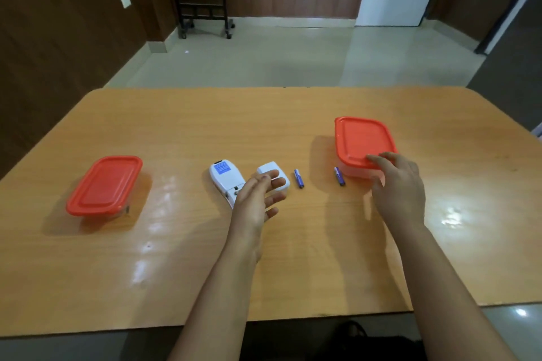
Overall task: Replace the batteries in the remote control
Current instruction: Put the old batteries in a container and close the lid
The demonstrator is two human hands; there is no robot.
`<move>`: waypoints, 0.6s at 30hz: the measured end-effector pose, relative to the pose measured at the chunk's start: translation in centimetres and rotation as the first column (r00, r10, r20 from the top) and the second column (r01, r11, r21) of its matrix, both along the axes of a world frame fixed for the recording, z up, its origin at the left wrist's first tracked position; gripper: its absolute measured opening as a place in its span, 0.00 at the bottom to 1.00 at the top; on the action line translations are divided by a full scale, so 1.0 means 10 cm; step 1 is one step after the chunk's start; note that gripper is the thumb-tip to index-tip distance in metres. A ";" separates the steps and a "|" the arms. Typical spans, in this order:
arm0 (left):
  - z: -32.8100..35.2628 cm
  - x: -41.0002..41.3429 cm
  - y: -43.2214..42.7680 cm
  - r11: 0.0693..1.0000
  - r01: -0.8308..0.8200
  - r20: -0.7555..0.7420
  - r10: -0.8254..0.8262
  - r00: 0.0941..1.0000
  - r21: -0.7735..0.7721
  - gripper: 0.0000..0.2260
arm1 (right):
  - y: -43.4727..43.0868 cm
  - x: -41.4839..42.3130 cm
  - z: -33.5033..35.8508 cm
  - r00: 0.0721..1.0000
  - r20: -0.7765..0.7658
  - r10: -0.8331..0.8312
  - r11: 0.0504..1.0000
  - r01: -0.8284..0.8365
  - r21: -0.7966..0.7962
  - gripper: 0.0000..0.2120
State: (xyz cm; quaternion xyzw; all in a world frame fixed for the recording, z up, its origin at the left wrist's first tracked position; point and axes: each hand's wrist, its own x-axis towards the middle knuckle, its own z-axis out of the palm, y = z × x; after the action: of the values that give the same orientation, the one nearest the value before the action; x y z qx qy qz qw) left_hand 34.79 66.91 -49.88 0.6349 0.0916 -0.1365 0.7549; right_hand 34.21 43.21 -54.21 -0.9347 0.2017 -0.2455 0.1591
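Left hand: my left hand (254,199) hovers low over the middle of the table, palm turned to the right, fingers spread and loose, with nothing in it.
Left fingertips: they reach over the near edge of the battery cover (272,172); I cannot tell whether they touch it or only hang above it.
Right hand: my right hand (399,184) is open too, fingers fanned, holding nothing.
Right fingertips: they lie on or just over the near edge of the right container's (363,142) orange lid; contact looks likely, but the view is too soft for me to be sure.
Remote control: the white remote control (224,180) lies face down near the table's centre, just left of my left hand, a blue label on its far end. Its near end shows the open battery bay, partly hidden behind my hand.
Battery cover: a small white piece, off the remote and lying just to its right.
First battery: a blue battery (299,178) lies on the wood just right of the cover, apart from it.
Second battery: another blue battery (339,176) lies further right, just beside the near left corner of the right container.
Left container: a clear box with an orange lid (104,184) sits well apart on the left side, lid on.
Table: a glossy light wood top (293,272) carries everything.
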 end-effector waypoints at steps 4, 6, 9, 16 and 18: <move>-0.03 0.01 -0.04 1.000 0.012 -0.016 -0.011 1.000 0.018 0.12 | -0.05 -0.05 0.01 0.998 0.052 -0.023 1.000 0.023 0.002 0.09; -0.04 0.02 -0.06 1.000 0.010 -0.019 -0.010 1.000 0.017 0.12 | -0.08 -0.08 0.00 0.998 0.061 -0.005 1.000 0.005 -0.004 0.09; -0.04 0.03 -0.09 1.000 0.005 -0.025 -0.005 1.000 0.015 0.12 | -0.06 -0.14 0.04 0.997 0.080 0.014 0.998 -0.010 -0.056 0.10; -0.07 0.01 -0.24 0.997 0.072 -0.048 -0.071 0.996 0.024 0.11 | 0.34 -0.64 0.39 0.961 -0.267 0.068 0.977 -0.118 -0.177 0.11; -0.08 -0.02 -0.28 0.992 0.119 -0.057 -0.117 0.991 0.032 0.11 | 0.52 -0.75 0.43 0.938 -0.318 0.137 0.974 -0.185 -0.127 0.12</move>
State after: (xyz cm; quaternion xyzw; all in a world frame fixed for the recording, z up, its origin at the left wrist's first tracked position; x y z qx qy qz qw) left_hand 34.61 64.07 -50.64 0.6483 0.0770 -0.1968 0.7315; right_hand 26.71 48.38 -49.91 -0.9844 0.1268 -0.0981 0.0724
